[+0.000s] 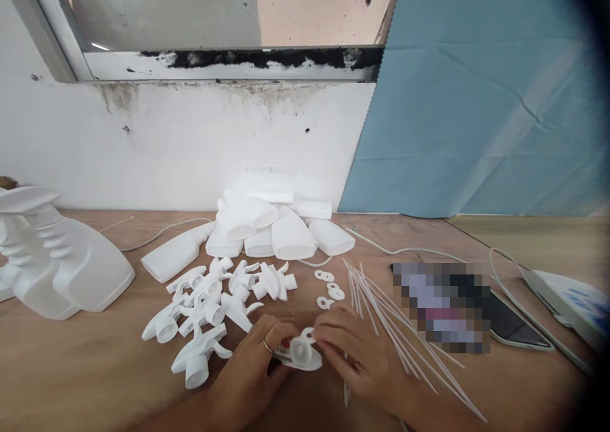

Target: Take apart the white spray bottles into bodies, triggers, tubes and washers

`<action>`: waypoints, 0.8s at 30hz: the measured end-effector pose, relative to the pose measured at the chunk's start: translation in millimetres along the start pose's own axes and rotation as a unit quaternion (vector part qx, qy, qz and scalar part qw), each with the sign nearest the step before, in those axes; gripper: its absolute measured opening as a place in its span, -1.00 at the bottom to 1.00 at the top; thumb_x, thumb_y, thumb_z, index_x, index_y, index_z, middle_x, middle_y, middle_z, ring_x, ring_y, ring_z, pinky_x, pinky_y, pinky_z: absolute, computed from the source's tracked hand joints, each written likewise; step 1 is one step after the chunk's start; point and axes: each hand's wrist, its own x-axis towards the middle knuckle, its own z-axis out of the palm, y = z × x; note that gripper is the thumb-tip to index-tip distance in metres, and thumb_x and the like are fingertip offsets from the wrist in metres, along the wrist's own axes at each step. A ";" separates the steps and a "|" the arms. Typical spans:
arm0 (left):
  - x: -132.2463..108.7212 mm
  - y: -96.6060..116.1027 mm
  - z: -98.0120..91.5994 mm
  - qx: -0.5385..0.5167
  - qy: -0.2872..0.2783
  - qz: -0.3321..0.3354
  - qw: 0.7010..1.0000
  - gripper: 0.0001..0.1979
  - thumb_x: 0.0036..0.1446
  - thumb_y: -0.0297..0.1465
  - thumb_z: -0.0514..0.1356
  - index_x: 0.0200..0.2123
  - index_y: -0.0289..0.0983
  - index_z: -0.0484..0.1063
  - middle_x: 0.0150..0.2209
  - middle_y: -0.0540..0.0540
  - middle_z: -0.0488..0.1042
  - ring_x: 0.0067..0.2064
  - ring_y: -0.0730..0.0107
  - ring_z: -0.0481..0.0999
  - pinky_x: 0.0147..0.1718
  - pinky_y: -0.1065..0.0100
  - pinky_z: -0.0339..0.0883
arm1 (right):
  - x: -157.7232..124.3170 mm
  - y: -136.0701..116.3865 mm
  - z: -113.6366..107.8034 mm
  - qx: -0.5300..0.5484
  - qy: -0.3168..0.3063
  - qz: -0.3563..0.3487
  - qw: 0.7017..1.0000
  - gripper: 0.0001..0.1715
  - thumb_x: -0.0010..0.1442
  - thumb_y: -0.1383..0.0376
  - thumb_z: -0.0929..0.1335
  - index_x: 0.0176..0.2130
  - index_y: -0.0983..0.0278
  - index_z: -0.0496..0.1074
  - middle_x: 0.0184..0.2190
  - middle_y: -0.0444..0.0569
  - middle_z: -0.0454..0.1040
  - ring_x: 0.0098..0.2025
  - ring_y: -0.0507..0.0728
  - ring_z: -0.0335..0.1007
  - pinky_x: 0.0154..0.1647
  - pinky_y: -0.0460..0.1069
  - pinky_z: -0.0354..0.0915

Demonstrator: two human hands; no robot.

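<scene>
My left hand (260, 359), with a ring on one finger, is closed around a white trigger spray head (301, 352) whose round cap opening faces up toward me. Between the fingertips of my right hand (355, 349) is a small white ring washer (309, 334), pinched at the edge of that opening. Whether the washer touches the cap I cannot tell. Beyond my hands, several more white washers (336, 291) lie on the wooden table. A pile of white trigger spray heads (204, 305) lies left of my left hand. Thin white tubes (381, 305) are spread beside my right hand, partly under it.
White bottles (293, 232) are heaped against the wall. Assembled spray bottles (71, 260) stand at the left. A phone (517, 321) with a blurred screen, a white device (572, 302) and cables (405, 251) lie at the right. Blue cloth (457, 101) hangs behind.
</scene>
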 end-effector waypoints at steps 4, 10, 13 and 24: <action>0.5 1.4 -0.5 -0.011 -0.008 -0.002 1.000 -0.65 0.07 -0.65 0.16 -0.13 -0.15 0.26 -0.17 0.01 0.35 -0.15 0.39 0.35 -0.14 0.38 0.25 | 0.4 -2.0 -1.2 0.020 -0.097 -0.047 0.994 -0.65 0.21 0.51 0.20 -0.03 0.26 0.31 -0.26 0.03 0.45 -0.26 0.11 0.36 -0.19 0.06 0.35; 0.1 -1.6 0.5 -0.021 -0.017 0.044 0.999 -0.52 0.05 -0.69 0.11 -0.03 -0.14 0.17 -0.05 -0.05 0.32 -0.04 0.35 0.34 -0.02 0.34 0.24 | -2.3 -5.4 -0.1 0.065 -0.113 0.008 0.991 -0.61 0.18 0.48 0.22 0.00 0.23 0.27 -0.19 0.04 0.44 -0.15 0.11 0.37 -0.12 0.00 0.35; 1.7 -2.9 0.6 -0.017 -0.026 0.076 0.997 -0.59 0.09 -0.66 0.10 -0.05 -0.15 0.19 -0.05 -0.07 0.32 -0.02 0.34 0.33 0.00 0.32 0.25 | -2.1 -5.8 1.5 0.053 -0.117 0.011 0.992 -0.61 0.16 0.43 0.27 0.01 0.24 0.26 -0.12 0.07 0.45 -0.07 0.13 0.37 -0.03 0.02 0.32; 3.5 3.3 -3.7 0.026 -0.041 0.070 0.996 -0.78 0.22 -0.50 0.08 -0.09 -0.14 0.35 -0.14 -0.06 0.39 -0.09 0.38 0.39 -0.05 0.37 0.30 | -2.3 -2.4 3.9 0.045 -0.147 0.014 0.988 -0.57 0.21 0.30 0.34 0.07 0.16 0.27 -0.11 0.02 0.50 -0.08 0.13 0.41 -0.03 0.03 0.34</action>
